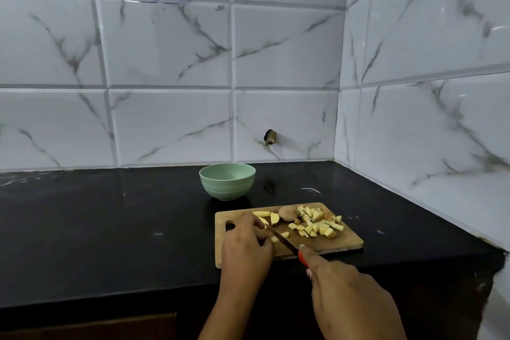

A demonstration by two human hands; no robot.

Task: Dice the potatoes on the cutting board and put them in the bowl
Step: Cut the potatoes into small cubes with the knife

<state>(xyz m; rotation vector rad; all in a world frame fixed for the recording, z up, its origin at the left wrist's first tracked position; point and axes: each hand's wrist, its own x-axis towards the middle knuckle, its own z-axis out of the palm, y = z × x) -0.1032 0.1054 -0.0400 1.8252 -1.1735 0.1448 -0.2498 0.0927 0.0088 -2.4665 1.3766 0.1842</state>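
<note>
A wooden cutting board (339,243) lies on the black counter. A pile of diced potato (317,225) sits on its right half, with a brown uncut potato half (287,213) and a few yellow wedges (274,218) behind. My left hand (245,246) holds down a potato piece (274,239) at the board's left, fingers curled over it. My right hand (347,292) grips the red handle of a knife (284,240), index finger along the top, with the blade slanting toward my left fingers. A pale green bowl (227,181) stands behind the board, with nothing visible inside.
The black counter (110,229) stretches left of the board. Marble-look tiled walls meet in a corner at the back right. The counter's front edge runs below my wrists, and its right end stops near a chipped corner (496,259).
</note>
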